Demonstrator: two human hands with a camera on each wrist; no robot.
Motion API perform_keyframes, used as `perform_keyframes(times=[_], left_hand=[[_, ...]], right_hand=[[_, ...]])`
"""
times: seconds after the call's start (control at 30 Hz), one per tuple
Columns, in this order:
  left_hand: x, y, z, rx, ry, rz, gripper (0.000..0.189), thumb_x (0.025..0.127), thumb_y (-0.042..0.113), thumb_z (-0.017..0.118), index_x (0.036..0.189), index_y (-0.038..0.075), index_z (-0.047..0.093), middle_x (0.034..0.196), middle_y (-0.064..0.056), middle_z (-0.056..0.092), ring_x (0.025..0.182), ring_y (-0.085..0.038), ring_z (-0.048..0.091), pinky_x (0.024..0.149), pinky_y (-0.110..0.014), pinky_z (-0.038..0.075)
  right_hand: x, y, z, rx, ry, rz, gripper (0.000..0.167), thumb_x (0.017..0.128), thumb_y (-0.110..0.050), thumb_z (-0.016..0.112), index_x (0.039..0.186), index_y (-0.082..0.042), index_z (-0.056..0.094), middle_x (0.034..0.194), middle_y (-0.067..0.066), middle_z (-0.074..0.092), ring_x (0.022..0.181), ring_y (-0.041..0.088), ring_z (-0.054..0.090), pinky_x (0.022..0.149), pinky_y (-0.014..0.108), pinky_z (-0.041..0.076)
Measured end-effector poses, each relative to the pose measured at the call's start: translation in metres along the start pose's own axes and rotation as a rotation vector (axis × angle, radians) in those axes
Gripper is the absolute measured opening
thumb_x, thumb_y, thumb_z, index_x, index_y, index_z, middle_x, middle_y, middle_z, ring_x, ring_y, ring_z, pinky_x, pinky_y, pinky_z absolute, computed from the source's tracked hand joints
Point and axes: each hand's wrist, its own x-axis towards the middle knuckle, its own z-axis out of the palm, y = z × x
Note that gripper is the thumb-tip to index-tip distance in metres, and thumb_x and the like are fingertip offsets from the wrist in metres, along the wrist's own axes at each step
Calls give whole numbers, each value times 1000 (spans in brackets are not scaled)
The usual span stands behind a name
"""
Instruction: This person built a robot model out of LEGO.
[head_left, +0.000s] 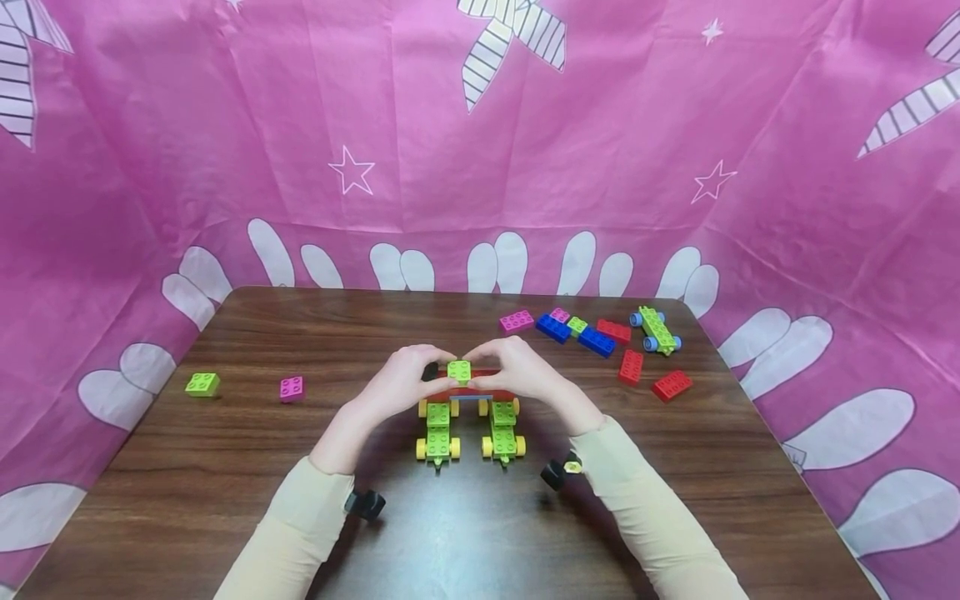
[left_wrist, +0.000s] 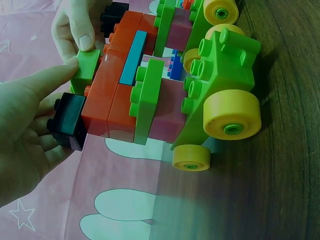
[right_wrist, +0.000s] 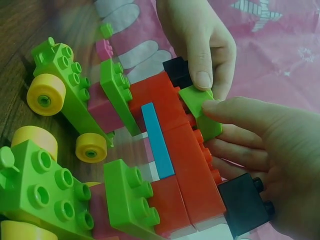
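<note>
A light green brick (head_left: 459, 370) stands on top of the row of red bricks (left_wrist: 102, 95). My left hand (head_left: 401, 383) pinches it from the left, while my right hand (head_left: 521, 372) pinches it from the right. Below, the structure rests on two green wheeled bases (head_left: 438, 442) with yellow wheels. Pink bricks (left_wrist: 168, 111) and green bricks (right_wrist: 131, 197) rise between the bases and the red row. A blue strip (right_wrist: 157, 140) spans the lower red bricks. Black bricks (left_wrist: 69, 120) sit at the row's two ends, beside my hands. The fingers behind the green brick are partly hidden.
Left on the wooden table (head_left: 247, 500) lie a green brick (head_left: 202, 384) and a pink brick (head_left: 291, 388). Red bricks (head_left: 672, 385), blue bricks (head_left: 597, 342) and another green wheeled base (head_left: 657, 329) with blue wheels lie at the back right. A pink cloth hangs behind.
</note>
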Motion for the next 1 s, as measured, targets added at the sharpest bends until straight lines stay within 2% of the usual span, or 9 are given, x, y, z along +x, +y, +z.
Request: perform_keyframes(times=[0.33,0.63,1.0], left_hand=[[1,1,-2,-9,-15,-14,37,87,27,75,117,7,70,112,-7,71,106,-23,64,95,-43,52],[3,-3,1,-5,-10,4,34,88,26,74,115,7,71,108,-5,71,100,-20,65,91,-41,53],[3,-2,1,-14,-21,-14,35,87,25,74,117,7,70,111,-6,71,105,-22,65,95,-41,52]], right_hand=[[0,-1,0,11,5,3,35,86,-21,76,117,-7,70,114,7,72,111,24,66,97,43,53],[0,-1,-1,21,8,5,33,85,-20,76,115,-6,71,112,7,73,109,23,67,95,41,54],[0,-2,0,2,14,26,33,84,-21,78,114,-7,72,111,6,74,108,22,67,95,41,54]])
